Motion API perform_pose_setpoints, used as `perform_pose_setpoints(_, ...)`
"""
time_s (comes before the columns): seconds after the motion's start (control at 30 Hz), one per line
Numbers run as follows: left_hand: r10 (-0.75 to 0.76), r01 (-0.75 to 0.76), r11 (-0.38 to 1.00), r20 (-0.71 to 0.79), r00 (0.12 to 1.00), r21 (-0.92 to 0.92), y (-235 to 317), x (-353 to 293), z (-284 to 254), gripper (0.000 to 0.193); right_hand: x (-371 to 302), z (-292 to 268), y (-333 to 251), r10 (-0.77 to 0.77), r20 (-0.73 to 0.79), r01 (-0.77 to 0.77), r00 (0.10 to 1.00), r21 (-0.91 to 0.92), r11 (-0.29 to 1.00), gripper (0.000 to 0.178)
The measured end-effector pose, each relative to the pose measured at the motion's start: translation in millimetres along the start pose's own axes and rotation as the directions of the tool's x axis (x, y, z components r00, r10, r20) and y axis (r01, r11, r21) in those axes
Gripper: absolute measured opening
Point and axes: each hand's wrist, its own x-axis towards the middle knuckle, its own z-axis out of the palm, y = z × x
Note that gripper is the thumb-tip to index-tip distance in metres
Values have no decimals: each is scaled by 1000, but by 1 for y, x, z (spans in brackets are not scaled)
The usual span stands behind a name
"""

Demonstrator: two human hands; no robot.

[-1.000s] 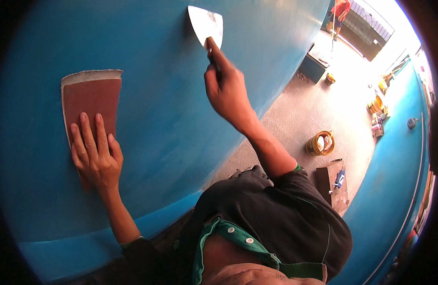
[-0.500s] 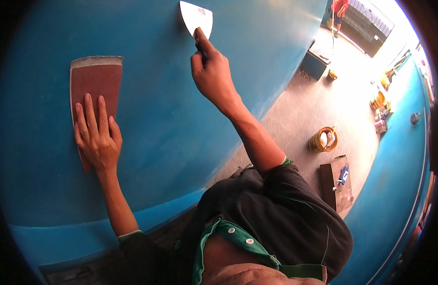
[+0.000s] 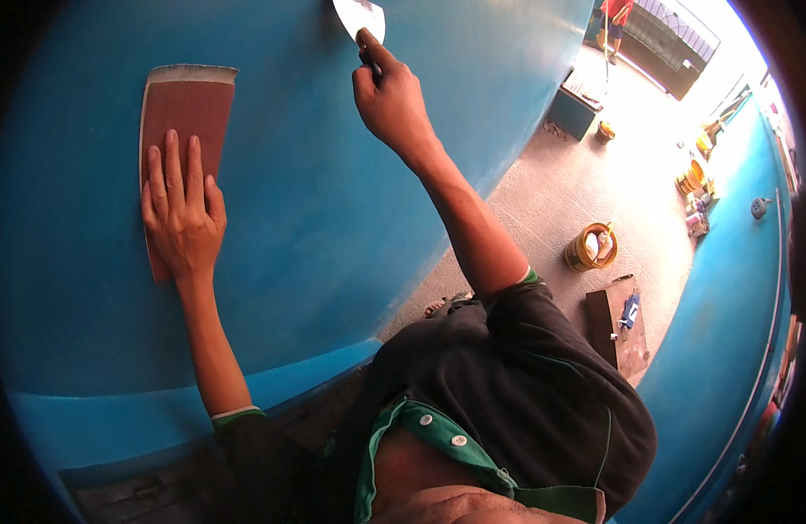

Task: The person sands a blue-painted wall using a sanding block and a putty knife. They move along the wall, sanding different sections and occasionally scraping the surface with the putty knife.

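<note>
My left hand (image 3: 183,218) is pressing flat, fingers spread, on the reddish-brown rectangular sandpaper sheet (image 3: 186,109) against the broad blue painted wall (image 3: 333,227) (plenty of bare surface around); my right hand (image 3: 390,100) is gripping a white-bladed putty scraper (image 3: 361,17) near the top edge.

A painting or repair yard outdoors: a big curved blue wall (image 3: 333,218) fills the left of the frame, with paint buckets (image 3: 591,246) and a board (image 3: 617,327) on the sunlit concrete floor (image 3: 543,192) at right.

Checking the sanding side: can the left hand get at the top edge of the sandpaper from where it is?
Probably yes. The left hand lies flat on the sandpaper, and nothing on the blue wall blocks sliding up.
</note>
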Motion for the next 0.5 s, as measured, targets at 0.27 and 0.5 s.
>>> perform_pose_setpoints(0.27,11,-11,1000,-1,1000,8,-2,-2,0,46,-7,13,13,-100,-70,99,993,-21,995,48)
perform_pose_setpoints(0.5,20,-20,1000,-11,1000,-23,-6,-4,3,48,-62,-6,44,-149,125,159,981,-72,985,49)
